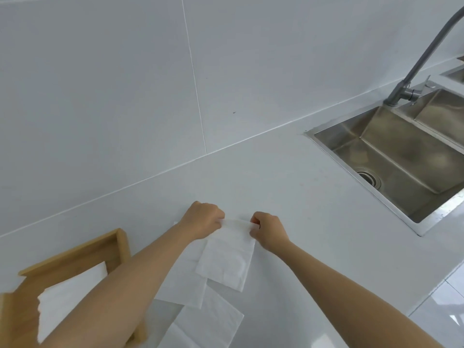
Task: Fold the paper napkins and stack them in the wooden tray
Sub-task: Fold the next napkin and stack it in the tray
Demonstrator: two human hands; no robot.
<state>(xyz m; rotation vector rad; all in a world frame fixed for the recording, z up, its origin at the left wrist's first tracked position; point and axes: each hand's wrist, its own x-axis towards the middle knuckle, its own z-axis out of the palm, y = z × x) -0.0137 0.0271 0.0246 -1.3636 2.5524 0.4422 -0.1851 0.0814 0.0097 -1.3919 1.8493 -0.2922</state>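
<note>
1. Count: 2 hands, 1 wooden tray (120,243), 1 steel sink (391,156) w/ 1 faucet (424,51). Loose napkins on the white table (288,172): 1 held, approx. 2 more under/below it; exact no. hard to tell where sheets overlap.
2. Held napkin (226,257): top edge lifted between both hands, rest hangs toward the person over the other sheets.
3. Left hand (203,221): fingers curled, pinching the napkin's top left corner. Right hand (268,232): fingers curled, pinching the top right corner. Hands near each other, napkin edge spanning between them.
4. Lower napkins (211,320): flat on table, partly under the left forearm, just right of the tray.
5. Tray: bottom left, light wood, rectangular w/ raised rim; holds a white folded napkin stack (67,297), partly hidden by the left arm.
6. Materials: napkins thin, white, soft paper w/ faint embossed texture, roughly square. Table smooth, glossy white. Wall (100,84) large pale tiles. Sink brushed metal, rectangular, round drain, far right, well apart from the napkins.
</note>
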